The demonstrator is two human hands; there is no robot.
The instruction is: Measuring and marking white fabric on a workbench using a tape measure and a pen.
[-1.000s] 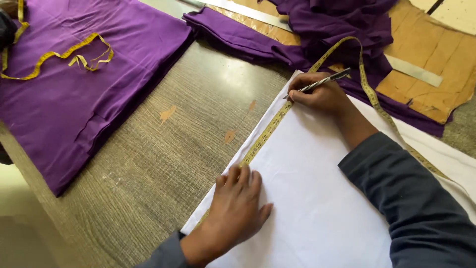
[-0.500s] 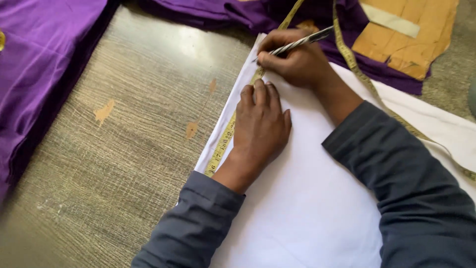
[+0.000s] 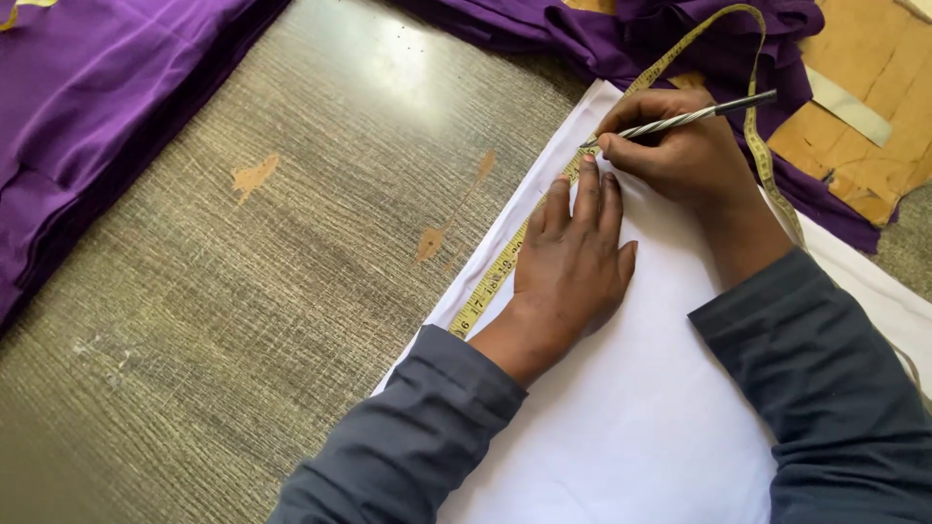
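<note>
My left hand (image 3: 573,262) lies flat, fingers together, on a white cloth (image 3: 641,417), pinning a yellow tape measure (image 3: 495,277) along the cloth's left edge. My right hand (image 3: 680,146) grips a dark, spiral-patterned pen (image 3: 684,117), its tip touching the cloth beside the tape, just beyond my left fingertips. The tape runs on past my right hand and loops over purple fabric (image 3: 621,39) at the top. Both forearms wear grey-blue sleeves.
A worn grey-brown tabletop (image 3: 243,291) spreads to the left. A folded stack of purple fabric (image 3: 87,116) lies at the upper left. Brown cardboard pattern pieces (image 3: 864,116) with a pale strip rest at the upper right, partly on purple cloth.
My left hand slid up the tape from the near end of the cloth to just below my right hand. The view shifted toward the cloth; the pen stays at the tape's edge.
</note>
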